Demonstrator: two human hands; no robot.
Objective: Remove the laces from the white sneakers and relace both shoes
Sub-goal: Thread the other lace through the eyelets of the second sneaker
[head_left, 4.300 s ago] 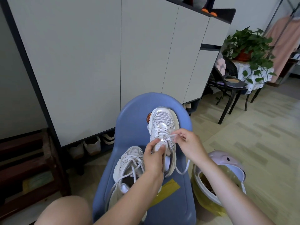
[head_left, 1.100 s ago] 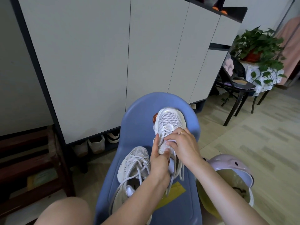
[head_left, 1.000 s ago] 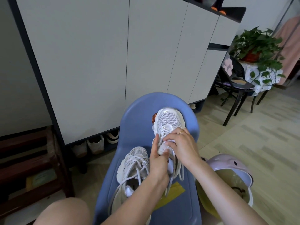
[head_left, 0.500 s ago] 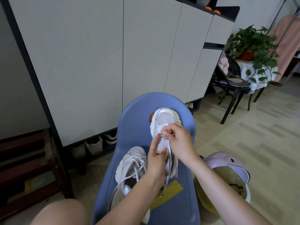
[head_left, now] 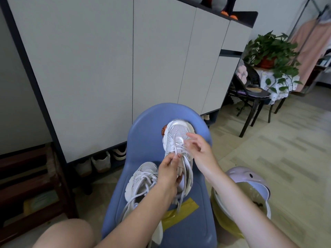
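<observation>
Two white sneakers lie on a blue chair (head_left: 143,126). The far sneaker (head_left: 178,131) points its toe up against the chair back, partly laced, with loose lace ends trailing down over the seat. My left hand (head_left: 169,171) holds this shoe at the tongue and pinches a lace strand (head_left: 175,149) that runs up to the lower eyelets. My right hand (head_left: 198,151) hovers over the shoe's right side with fingers loosely spread, holding nothing that I can see. The near sneaker (head_left: 141,178) lies left of my left wrist, laced loosely.
A pink-lidded bin (head_left: 249,178) with a yellow bag stands right of the chair. Yellow tape (head_left: 180,210) is stuck on the seat. A white cabinet (head_left: 107,59) with shoes beneath stands behind; a black chair (head_left: 250,92) and plant (head_left: 270,49) are far right. My knee (head_left: 64,233) is at the lower left.
My right hand has let go at the laces and spread its fingers, drifting slightly right. My left hand now pinches a lace strand pulled down from the lower eyelets.
</observation>
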